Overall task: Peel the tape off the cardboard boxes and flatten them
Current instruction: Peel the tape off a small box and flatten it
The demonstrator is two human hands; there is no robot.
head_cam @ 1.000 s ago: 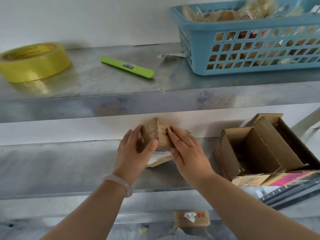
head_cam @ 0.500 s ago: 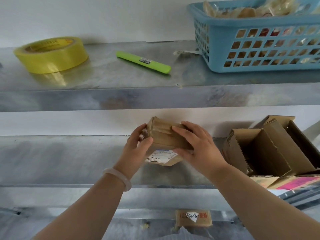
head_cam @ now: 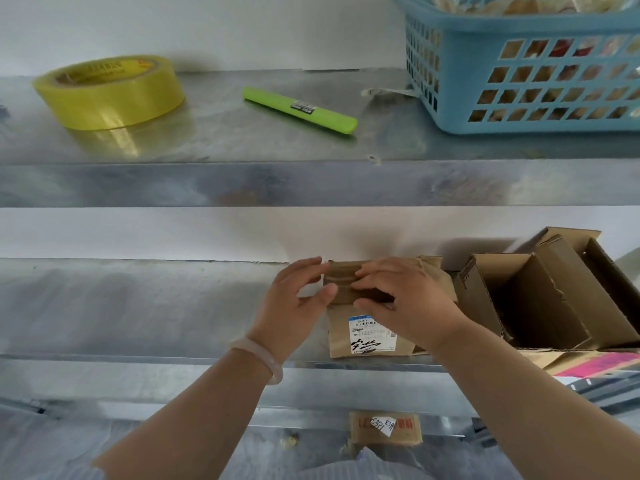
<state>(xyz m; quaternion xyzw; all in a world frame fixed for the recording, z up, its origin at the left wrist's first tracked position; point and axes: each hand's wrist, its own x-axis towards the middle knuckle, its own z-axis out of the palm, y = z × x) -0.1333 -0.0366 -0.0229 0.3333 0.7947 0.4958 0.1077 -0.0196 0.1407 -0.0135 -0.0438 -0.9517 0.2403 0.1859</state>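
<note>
Fingers of left hand (head_cam: 294,301), right hand (head_cam: 407,308) grip small box (head_cam: 341,341); opened boxes (head_cam: 540,299) beside.

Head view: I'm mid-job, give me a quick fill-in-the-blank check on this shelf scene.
1. The tape roll is ___ in colour.
2. The bracelet sits on the ___ wrist.
3. The open boxes stand to the ___ of the small box, which the left hand and right hand hold.
4. The green pen lies between the tape roll and the ___.
Missing words: yellow; left; right; basket.
</note>
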